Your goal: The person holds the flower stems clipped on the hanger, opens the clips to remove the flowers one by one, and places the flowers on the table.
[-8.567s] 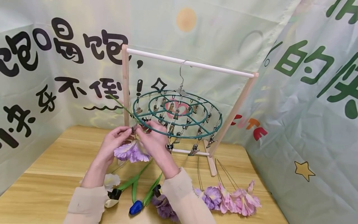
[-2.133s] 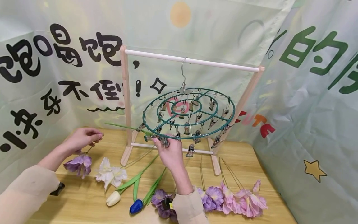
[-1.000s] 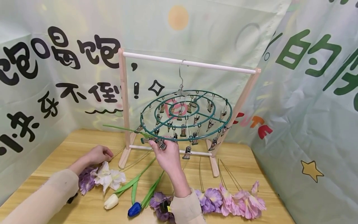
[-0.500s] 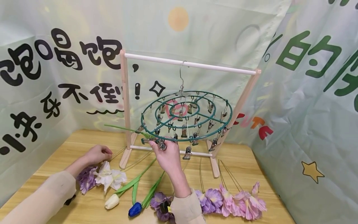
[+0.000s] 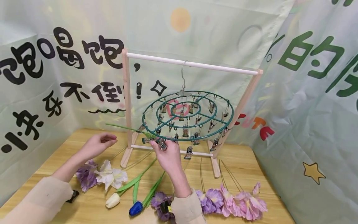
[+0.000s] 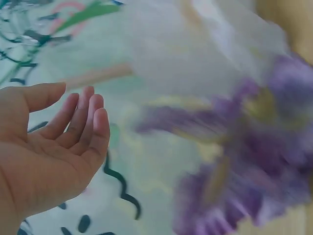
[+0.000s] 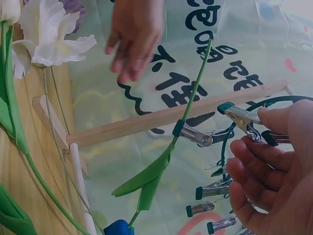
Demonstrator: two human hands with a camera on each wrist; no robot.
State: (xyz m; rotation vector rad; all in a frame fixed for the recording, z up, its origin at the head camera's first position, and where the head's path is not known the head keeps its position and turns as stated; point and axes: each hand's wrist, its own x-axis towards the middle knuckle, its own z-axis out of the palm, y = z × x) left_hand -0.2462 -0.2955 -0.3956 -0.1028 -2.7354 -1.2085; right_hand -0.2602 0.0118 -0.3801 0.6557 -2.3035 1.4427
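Note:
My right hand (image 5: 169, 155) pinches a metal clip (image 7: 239, 120) with green tips between thumb and fingers, at the near left rim of a round green clip hanger (image 5: 174, 139). Beside it another clip (image 7: 193, 134) grips a green stem (image 5: 120, 126), which in the right wrist view runs past a leaf (image 7: 146, 178) to a blue bud (image 7: 120, 227). My left hand (image 5: 98, 144) is raised over the table's left side, holding nothing, fingers loosely bent. Below it lie a purple iris (image 5: 86, 176) and a white iris (image 5: 110, 176), both blurred in the left wrist view.
The hanger hooks onto a white bar (image 5: 218, 67) of a wooden stand (image 5: 127, 99). On the table lie a white tulip (image 5: 113, 200), a blue tulip (image 5: 136, 208), a dark purple flower (image 5: 160, 202), a lilac flower (image 5: 211, 199) and pink flowers (image 5: 247, 202). Printed cloth (image 5: 296, 118) surrounds the table.
Both hands were at the hanger with a purple flower between them. Later my left hand lowered a purple iris beside the white one, let go and rose. My right hand has stayed at the clip.

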